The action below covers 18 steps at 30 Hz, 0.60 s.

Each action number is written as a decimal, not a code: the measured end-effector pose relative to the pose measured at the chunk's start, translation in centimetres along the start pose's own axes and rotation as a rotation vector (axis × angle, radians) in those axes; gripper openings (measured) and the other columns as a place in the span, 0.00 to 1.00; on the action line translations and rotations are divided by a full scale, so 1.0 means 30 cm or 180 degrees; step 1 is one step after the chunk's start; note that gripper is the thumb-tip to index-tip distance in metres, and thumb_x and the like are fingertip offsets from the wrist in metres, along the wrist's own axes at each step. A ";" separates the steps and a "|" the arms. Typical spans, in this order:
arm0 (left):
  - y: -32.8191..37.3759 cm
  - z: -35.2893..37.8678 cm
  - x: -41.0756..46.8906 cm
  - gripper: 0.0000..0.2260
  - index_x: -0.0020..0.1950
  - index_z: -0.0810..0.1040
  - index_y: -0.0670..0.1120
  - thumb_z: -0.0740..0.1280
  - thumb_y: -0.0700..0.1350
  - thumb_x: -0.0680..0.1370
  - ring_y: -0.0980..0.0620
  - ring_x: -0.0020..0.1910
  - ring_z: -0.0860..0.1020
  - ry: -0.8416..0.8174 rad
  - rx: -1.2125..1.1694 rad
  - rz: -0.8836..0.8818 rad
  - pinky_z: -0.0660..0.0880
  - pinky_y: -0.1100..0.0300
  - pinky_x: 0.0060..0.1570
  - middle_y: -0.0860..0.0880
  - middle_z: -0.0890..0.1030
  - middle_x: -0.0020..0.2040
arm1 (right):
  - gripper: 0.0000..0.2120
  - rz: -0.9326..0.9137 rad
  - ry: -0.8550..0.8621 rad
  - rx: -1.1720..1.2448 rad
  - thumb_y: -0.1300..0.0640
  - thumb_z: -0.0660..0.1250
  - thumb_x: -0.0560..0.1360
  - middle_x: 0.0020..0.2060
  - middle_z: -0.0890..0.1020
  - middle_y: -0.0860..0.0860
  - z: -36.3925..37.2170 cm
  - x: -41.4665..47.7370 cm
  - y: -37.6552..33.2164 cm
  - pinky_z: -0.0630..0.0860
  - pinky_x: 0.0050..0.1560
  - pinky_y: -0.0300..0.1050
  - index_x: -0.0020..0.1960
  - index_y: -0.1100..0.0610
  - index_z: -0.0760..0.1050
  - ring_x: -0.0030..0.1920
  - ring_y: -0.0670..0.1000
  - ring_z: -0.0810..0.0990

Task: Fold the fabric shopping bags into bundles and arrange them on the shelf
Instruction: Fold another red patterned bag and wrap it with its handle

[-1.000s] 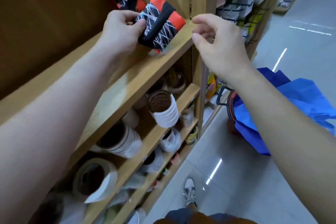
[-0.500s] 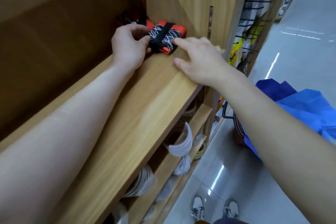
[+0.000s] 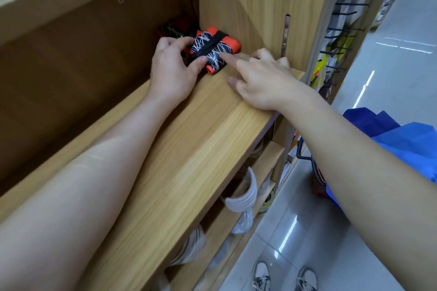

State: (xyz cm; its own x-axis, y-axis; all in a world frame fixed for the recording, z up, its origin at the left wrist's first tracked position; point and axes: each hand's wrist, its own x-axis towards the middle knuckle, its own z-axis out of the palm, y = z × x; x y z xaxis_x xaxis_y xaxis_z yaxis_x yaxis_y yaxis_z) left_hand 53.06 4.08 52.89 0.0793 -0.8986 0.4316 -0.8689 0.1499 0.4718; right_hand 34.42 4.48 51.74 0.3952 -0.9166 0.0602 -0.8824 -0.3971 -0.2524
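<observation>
The left hand's (image 3: 171, 67) fingers (image 3: 199, 62) pinch the near end of the bundle (image 3: 214, 51); the right hand (image 3: 260, 78) is spread, its forefinger tip touching the bundle's side. A second ago the bundle was held up at the shelf's (image 3: 189, 149) front edge; now it lies at the far right corner beside another bundle (image 3: 173, 29), so placing looks nearly done. No writing is readable.

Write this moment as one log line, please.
left hand: holding folded bag bundle | right hand: forefinger touching bundle | bundle: on wooden shelf, right corner
</observation>
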 end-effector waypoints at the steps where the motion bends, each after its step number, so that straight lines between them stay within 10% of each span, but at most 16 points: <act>1: 0.002 -0.002 -0.003 0.23 0.70 0.74 0.46 0.70 0.52 0.77 0.49 0.57 0.76 0.0001 0.0040 0.0046 0.72 0.58 0.61 0.46 0.74 0.63 | 0.25 0.0004 0.0094 0.0080 0.46 0.52 0.83 0.77 0.62 0.44 0.001 -0.002 0.001 0.61 0.64 0.61 0.78 0.42 0.52 0.73 0.55 0.59; 8: 0.010 -0.029 -0.021 0.23 0.69 0.75 0.47 0.71 0.52 0.76 0.50 0.59 0.75 0.0011 -0.0062 0.0094 0.74 0.53 0.62 0.47 0.75 0.64 | 0.14 -0.0031 0.1894 0.1726 0.61 0.62 0.78 0.54 0.83 0.50 0.004 -0.165 0.080 0.76 0.58 0.48 0.62 0.57 0.79 0.54 0.47 0.79; 14: 0.124 -0.074 -0.107 0.12 0.60 0.80 0.45 0.69 0.47 0.78 0.58 0.48 0.73 0.0202 0.0005 0.0854 0.68 0.78 0.47 0.49 0.78 0.56 | 0.12 0.0013 0.2204 0.1363 0.62 0.63 0.79 0.50 0.83 0.50 0.015 -0.340 0.259 0.79 0.53 0.50 0.60 0.58 0.80 0.50 0.49 0.81; 18: 0.268 -0.080 -0.168 0.08 0.54 0.83 0.45 0.67 0.45 0.79 0.52 0.48 0.80 -0.0221 0.0198 0.1757 0.78 0.58 0.50 0.49 0.82 0.49 | 0.12 0.0143 0.1961 0.0713 0.59 0.62 0.78 0.46 0.84 0.53 0.038 -0.481 0.400 0.79 0.45 0.50 0.57 0.58 0.80 0.43 0.54 0.81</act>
State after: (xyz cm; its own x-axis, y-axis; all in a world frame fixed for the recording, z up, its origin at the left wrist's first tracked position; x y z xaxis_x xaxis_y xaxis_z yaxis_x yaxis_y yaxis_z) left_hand 46.86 10.81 56.34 -0.4261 -0.7190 0.5490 -0.7996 0.5832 0.1431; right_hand 18.41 12.98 46.74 0.0819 -0.8175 0.5701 -0.7939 -0.3993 -0.4586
